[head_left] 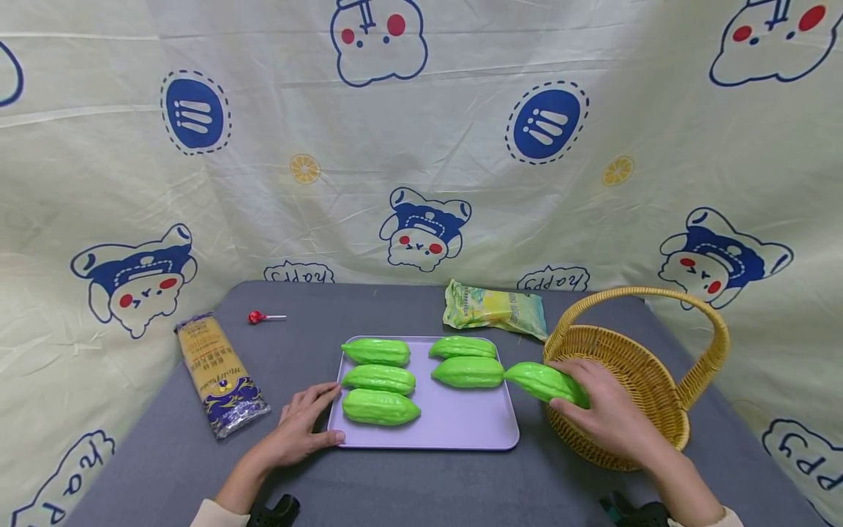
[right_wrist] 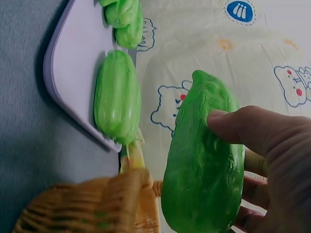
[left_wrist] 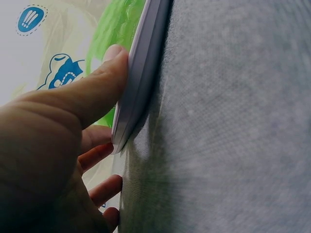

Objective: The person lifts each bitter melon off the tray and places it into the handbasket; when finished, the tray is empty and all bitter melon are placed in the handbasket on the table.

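A green bitter gourd (head_left: 543, 382) is in my right hand (head_left: 609, 410), thumb on one side and fingers on the other. It is over the left rim of the wicker basket (head_left: 612, 454), its pointed end toward the tray. In the right wrist view, the held gourd (right_wrist: 201, 170) overlaps the patterned backdrop. My left hand (head_left: 303, 428) rests at the near left corner of the lilac tray (head_left: 454, 428), its thumb (left_wrist: 114, 73) against the rim. Three gourds (head_left: 380, 407) lie stacked in a column on the tray's left side, and two more (head_left: 467, 372) on its right.
Behind the tray lies a green and yellow packet (head_left: 494, 309). At the left is a noodle-like yellow and blue package (head_left: 220, 373), with a red lollipop (head_left: 257, 317) farther back. The basket's tall handle (head_left: 707, 337) arches over its opening. A printed curtain (head_left: 421, 132) hangs behind the grey table.
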`<state>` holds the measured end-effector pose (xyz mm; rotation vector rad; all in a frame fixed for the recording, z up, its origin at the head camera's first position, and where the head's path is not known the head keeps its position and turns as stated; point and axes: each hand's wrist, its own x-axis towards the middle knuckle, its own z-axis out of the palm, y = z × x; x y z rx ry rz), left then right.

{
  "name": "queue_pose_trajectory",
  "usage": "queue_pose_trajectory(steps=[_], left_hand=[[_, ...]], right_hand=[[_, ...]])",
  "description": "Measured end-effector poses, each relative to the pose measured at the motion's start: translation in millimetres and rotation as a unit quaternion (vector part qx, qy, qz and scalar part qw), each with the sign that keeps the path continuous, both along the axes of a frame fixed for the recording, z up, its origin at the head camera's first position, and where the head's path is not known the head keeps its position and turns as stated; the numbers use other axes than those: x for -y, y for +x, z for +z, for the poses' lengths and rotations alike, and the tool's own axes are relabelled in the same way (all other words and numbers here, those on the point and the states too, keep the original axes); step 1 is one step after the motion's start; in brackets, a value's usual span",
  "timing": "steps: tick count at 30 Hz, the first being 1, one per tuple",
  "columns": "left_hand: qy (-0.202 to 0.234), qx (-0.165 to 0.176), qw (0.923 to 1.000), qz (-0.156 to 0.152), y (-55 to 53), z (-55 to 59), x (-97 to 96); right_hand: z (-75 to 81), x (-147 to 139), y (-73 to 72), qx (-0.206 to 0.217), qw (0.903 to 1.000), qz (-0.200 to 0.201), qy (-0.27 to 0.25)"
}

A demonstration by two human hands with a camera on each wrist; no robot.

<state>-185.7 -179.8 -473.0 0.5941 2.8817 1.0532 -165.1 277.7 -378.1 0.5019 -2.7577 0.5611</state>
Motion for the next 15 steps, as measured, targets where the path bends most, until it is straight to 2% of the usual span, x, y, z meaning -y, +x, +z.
queue_pose_trajectory(steps=[8, 15], left_hand=[[-0.001, 0.000, 1.0000, -0.001, 0.2, -0.2, 0.2], [-0.002, 0.000, 1.0000, -0.001, 0.1, -0.3, 0.4]], right_hand=[[5.5, -17.4, 3.5, 0.021, 0.9993, -0.031, 0.007], [4.6, -34.7, 5.8, -0.002, 0.9993, -0.037, 0.009]])
